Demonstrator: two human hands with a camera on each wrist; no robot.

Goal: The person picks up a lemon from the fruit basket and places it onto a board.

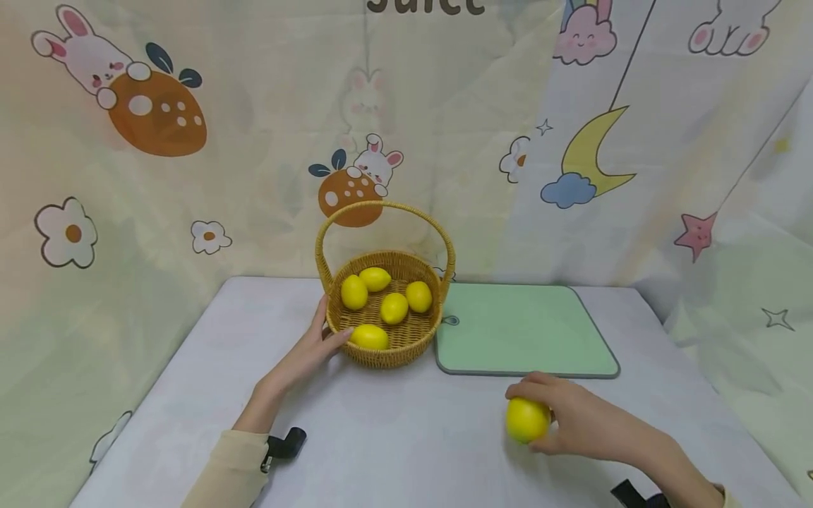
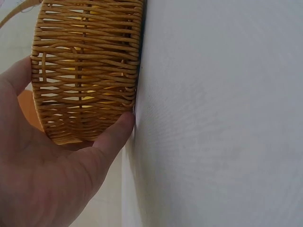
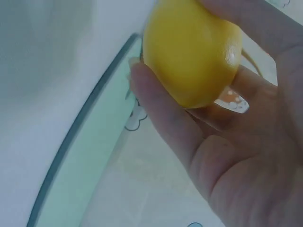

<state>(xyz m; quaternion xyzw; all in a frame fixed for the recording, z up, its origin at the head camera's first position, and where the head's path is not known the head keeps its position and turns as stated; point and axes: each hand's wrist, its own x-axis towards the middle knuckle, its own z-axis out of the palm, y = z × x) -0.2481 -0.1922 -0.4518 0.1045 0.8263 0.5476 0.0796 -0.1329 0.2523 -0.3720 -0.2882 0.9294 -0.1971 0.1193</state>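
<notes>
A yellow lemon (image 1: 527,420) is gripped between the thumb and fingers of my right hand (image 1: 574,416), above the table in front of the green cutting board. In the right wrist view the same lemon (image 3: 191,52) fills the grasp, with fingertips around its sides. My left hand (image 1: 314,346) holds the wicker basket (image 1: 406,353) by its left side, thumb over the rim near a lemon (image 1: 370,337). From the left wrist view, one finger (image 2: 120,127) lies low against the woven wall, close to the tabletop. Several lemons sit inside the basket.
The green cutting board (image 1: 527,331) with a grey edge lies to the right of the basket. The basket's tall arched handle (image 1: 384,204) stands upright. A white tabletop (image 1: 406,437) carries everything, with a printed cartoon cloth (image 1: 254,141) hanging behind it.
</notes>
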